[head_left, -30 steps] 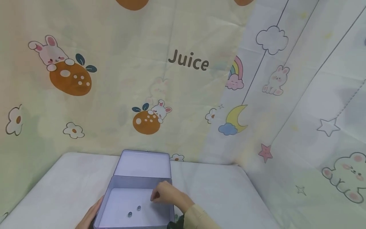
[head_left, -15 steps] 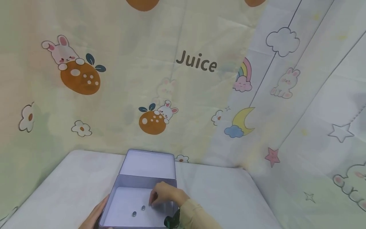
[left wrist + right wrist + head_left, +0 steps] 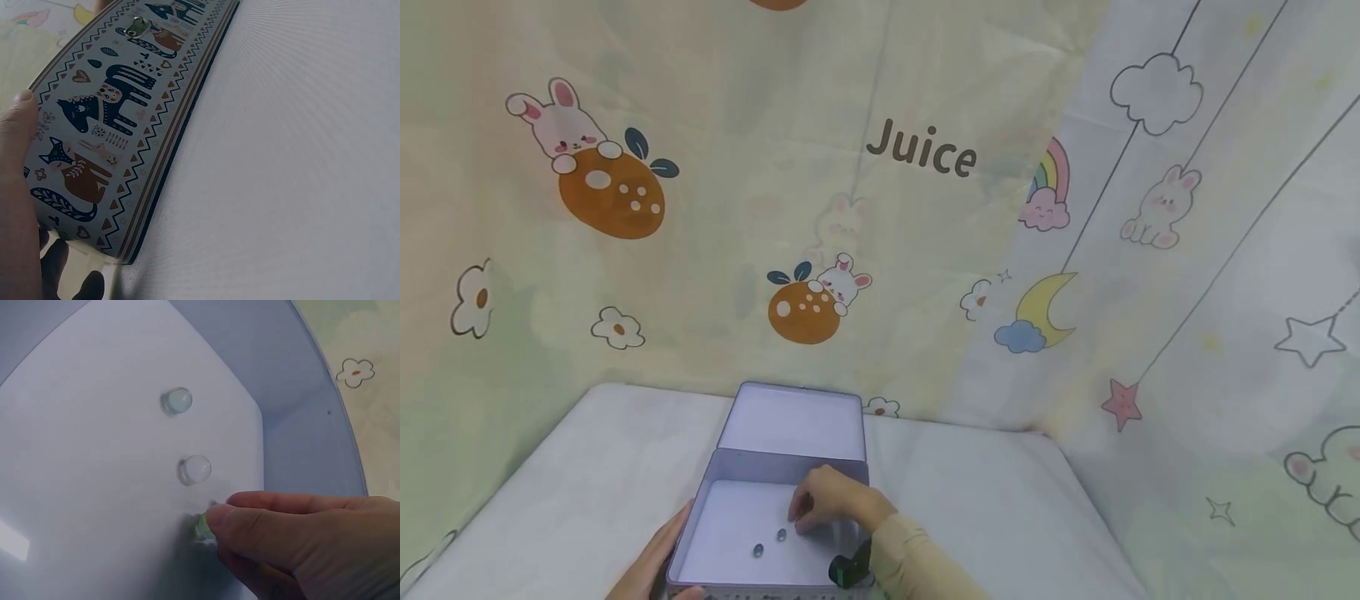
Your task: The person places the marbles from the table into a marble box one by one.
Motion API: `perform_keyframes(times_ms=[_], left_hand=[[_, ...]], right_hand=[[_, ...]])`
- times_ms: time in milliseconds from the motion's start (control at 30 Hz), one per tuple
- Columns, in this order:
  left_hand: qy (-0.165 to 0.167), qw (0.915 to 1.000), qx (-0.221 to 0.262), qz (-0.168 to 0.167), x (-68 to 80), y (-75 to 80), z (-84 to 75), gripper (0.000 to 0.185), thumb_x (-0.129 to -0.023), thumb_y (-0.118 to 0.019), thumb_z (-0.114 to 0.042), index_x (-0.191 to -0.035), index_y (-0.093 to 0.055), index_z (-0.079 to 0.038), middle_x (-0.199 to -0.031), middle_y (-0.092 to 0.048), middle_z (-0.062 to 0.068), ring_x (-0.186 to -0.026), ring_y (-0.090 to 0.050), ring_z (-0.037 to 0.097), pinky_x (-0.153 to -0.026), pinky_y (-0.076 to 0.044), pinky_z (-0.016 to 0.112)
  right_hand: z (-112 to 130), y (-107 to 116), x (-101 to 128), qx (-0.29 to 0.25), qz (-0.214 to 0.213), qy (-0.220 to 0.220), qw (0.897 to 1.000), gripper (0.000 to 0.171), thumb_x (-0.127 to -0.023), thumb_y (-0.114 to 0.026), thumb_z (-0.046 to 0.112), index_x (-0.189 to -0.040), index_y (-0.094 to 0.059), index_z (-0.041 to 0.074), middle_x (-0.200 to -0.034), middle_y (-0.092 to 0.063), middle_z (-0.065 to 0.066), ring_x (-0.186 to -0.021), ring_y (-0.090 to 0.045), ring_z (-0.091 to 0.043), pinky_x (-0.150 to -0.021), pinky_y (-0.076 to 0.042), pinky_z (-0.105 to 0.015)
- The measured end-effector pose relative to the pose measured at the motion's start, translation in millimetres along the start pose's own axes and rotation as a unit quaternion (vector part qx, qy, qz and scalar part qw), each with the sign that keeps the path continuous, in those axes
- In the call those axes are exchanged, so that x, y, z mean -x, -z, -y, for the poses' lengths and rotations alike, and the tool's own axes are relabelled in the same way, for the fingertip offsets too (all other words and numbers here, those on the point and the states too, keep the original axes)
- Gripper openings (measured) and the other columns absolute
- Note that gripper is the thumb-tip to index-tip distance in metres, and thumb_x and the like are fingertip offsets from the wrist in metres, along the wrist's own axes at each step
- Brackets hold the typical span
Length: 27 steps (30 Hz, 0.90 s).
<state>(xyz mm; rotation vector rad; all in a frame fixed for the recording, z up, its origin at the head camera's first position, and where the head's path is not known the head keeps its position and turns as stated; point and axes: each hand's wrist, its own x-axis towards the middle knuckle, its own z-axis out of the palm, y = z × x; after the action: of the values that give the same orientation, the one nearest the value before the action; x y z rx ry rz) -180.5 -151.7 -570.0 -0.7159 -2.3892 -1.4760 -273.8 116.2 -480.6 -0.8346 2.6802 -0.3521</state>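
Note:
An open tin box (image 3: 730, 467) with its lid (image 3: 793, 421) tipped back stands on the white table. Two clear glass marbles (image 3: 781, 534) (image 3: 758, 550) lie on its pale floor, seen closer in the right wrist view as marble (image 3: 177, 400) and marble (image 3: 195, 469). My right hand (image 3: 801, 512) reaches into the box, and its fingertips (image 3: 250, 519) pinch a third, greenish marble (image 3: 201, 529) down at the floor. My left hand (image 3: 655, 558) holds the box's left side. Its thumb (image 3: 17, 134) lies against the patterned outer wall (image 3: 106, 119).
The white table surface (image 3: 294, 156) spreads out on both sides of the box. A printed cloth backdrop (image 3: 917, 154) hangs close behind and to the right. A metal clasp (image 3: 136, 25) sits on the box's outer wall.
My right hand has sunk a little toward the box floor, closer to the two loose marbles. The view has shifted slightly. The left hand and box stay put.

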Motion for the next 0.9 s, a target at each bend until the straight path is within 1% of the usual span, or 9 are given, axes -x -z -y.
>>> perform_keyframes(times_ms=[67, 133, 167, 400, 467, 533, 633, 733, 900], left_hand=[[0.040, 0.9987, 0.023, 0.020, -0.1, 1.8, -5.6, 0.096, -0.081, -0.070, -0.017, -0.154, -0.009, -0.021, -0.152, -0.018, 0.021, -0.125, -0.005, -0.029, -0.117, 0.002, 0.052], [0.070, 0.9963, 0.037, 0.033, -0.9, 3.6, -10.3, 0.094, -0.083, -0.068, -0.018, -0.154, -0.007, -0.027, -0.151, -0.017, 0.026, -0.122, -0.005, -0.031, -0.097, -0.009, 0.079], [0.077, 0.9953, 0.044, 0.038, -1.3, 4.5, -12.1, 0.093, -0.083, -0.067, -0.018, -0.154, -0.006, -0.027, -0.151, -0.015, 0.028, -0.120, -0.005, -0.032, -0.086, -0.015, 0.083], [0.096, 0.9941, 0.025, 0.044, 0.1, 7.2, -15.0, 0.093, -0.085, -0.066, -0.022, -0.153, -0.004, -0.034, -0.153, -0.015, 0.028, -0.116, -0.003, -0.034, -0.089, -0.016, 0.082], [0.077, 0.9962, 0.019, 0.035, 0.4, 5.1, -12.0, 0.094, -0.083, -0.068, -0.019, -0.153, -0.005, -0.030, -0.150, -0.018, 0.029, -0.119, -0.004, -0.033, -0.110, 0.001, 0.068], [0.043, 0.9989, 0.004, 0.019, 0.2, 2.1, -8.2, 0.097, -0.080, -0.071, -0.016, -0.154, -0.009, -0.021, -0.147, -0.022, 0.032, -0.124, -0.005, -0.029, -0.119, 0.004, 0.032], [-0.003, 0.9996, -0.026, -0.003, -0.7, -2.3, -3.5, 0.100, -0.075, -0.075, -0.013, -0.153, -0.012, -0.011, -0.144, -0.028, 0.031, -0.129, -0.007, -0.025, -0.092, -0.004, -0.006], [-0.015, 0.9993, -0.035, -0.008, -1.9, -3.9, -0.6, 0.100, -0.075, -0.076, -0.013, -0.153, -0.013, -0.011, -0.148, -0.028, 0.019, -0.130, -0.009, -0.023, -0.091, -0.008, -0.007], [-0.039, 0.9979, -0.045, -0.025, -4.2, -2.1, 4.6, 0.104, -0.069, -0.079, -0.011, -0.152, -0.016, -0.009, -0.150, -0.022, -0.009, -0.131, -0.013, -0.021, -0.093, -0.011, -0.007]], right_hand=[[1, 5, 3, -0.010, -0.006, 0.003, 1.000, 0.017, -0.074, -0.080, 0.017, -0.090, -0.075, 0.018, -0.081, -0.071, 0.012, -0.070, -0.057, 0.008, -0.067, -0.046, -0.008], [2, 11, 8, -0.018, -0.017, 0.009, 1.000, 0.018, -0.075, -0.079, 0.015, -0.093, -0.075, 0.017, -0.084, -0.072, 0.010, -0.073, -0.059, 0.008, -0.067, -0.046, -0.008], [2, 14, 12, -0.017, -0.024, 0.015, 0.999, 0.018, -0.076, -0.078, 0.015, -0.094, -0.075, 0.016, -0.086, -0.073, 0.010, -0.074, -0.059, 0.007, -0.068, -0.046, -0.008], [1, 39, 57, -0.091, -0.099, 0.033, 0.990, 0.017, -0.083, -0.072, 0.010, -0.100, -0.074, 0.010, -0.096, -0.070, 0.002, -0.086, -0.064, -0.002, -0.075, -0.050, -0.011], [-4, 39, 76, -0.120, -0.129, 0.028, 0.984, 0.016, -0.084, -0.070, 0.008, -0.100, -0.073, 0.008, -0.095, -0.069, 0.000, -0.088, -0.064, -0.005, -0.076, -0.051, -0.012], [-11, 34, 96, -0.150, -0.160, 0.007, 0.976, 0.016, -0.084, -0.069, 0.006, -0.100, -0.073, 0.007, -0.095, -0.069, -0.002, -0.089, -0.065, -0.009, -0.075, -0.052, -0.012], [-28, 16, 124, -0.185, -0.202, -0.025, 0.961, 0.017, -0.082, -0.069, 0.003, -0.099, -0.072, 0.005, -0.094, -0.068, -0.005, -0.088, -0.066, -0.012, -0.073, -0.052, -0.013], [-46, -10, 145, -0.206, -0.226, -0.067, 0.950, 0.016, -0.080, -0.070, 0.003, -0.096, -0.073, 0.006, -0.093, -0.068, -0.005, -0.085, -0.066, -0.009, -0.070, -0.054, -0.015], [-61, -50, 161, -0.232, -0.210, -0.138, 0.940, 0.010, -0.079, -0.071, 0.008, -0.089, -0.072, 0.010, -0.085, -0.066, 0.003, -0.079, -0.063, -0.005, -0.068, -0.055, -0.022]])
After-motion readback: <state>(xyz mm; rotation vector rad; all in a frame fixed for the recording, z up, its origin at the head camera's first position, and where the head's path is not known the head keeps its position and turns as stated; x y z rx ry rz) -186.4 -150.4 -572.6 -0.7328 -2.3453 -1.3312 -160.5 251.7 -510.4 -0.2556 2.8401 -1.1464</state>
